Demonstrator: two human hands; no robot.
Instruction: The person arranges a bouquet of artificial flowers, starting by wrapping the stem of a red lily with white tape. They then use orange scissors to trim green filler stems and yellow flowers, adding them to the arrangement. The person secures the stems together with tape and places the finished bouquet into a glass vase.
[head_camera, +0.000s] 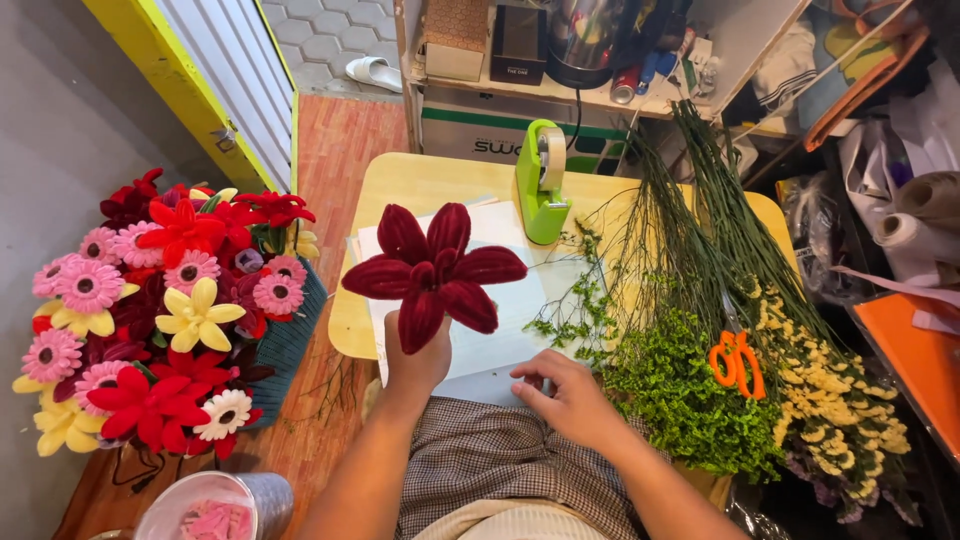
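- Head view: the left hand (415, 352) holds a dark red velvety lily-shaped flower (436, 270) upright above the small wooden table (420, 180), fingers closed round its base.
- The right hand (570, 395) lies on white paper sheets (500, 340), fingers loosely spread, pinching nothing.
- Risk: a tight squeeze may bend the fuzzy pointed petals.
- Risk: the wiry green stems (700, 200) and orange-handled scissors (737, 362) lie near; a sweeping forearm may snag them.
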